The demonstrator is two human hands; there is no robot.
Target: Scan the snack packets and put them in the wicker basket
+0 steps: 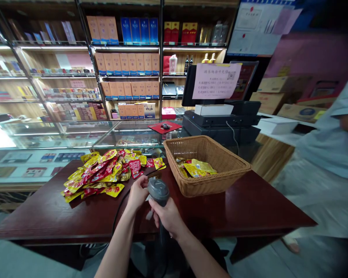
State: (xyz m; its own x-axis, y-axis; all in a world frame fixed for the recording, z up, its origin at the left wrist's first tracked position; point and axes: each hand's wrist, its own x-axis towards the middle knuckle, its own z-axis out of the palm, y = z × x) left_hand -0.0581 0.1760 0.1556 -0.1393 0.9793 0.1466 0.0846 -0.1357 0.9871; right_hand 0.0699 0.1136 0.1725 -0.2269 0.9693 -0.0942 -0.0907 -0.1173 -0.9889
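Observation:
A dark grey barcode scanner (158, 190) is held upright over the front of the dark red table (220, 216), its head up and its handle down. My right hand (168, 216) is wrapped round it below the head. My left hand (138, 192) is closed beside the scanner's head, its fingertips partly hidden behind it; what they pinch, if anything, I cannot make out. Left of my hands lies a heap of red and yellow snack packets (100, 170). A brown wicker basket (203, 187) stands to the right, with several yellow packets (198, 168) inside.
A black cable (118, 212) runs beside my left hand. Behind the table are a glass counter (121, 133), a mouse (165, 126) on a red mat and a monitor with a paper sign (216, 81). A person (321, 154) in light clothes stands at the right.

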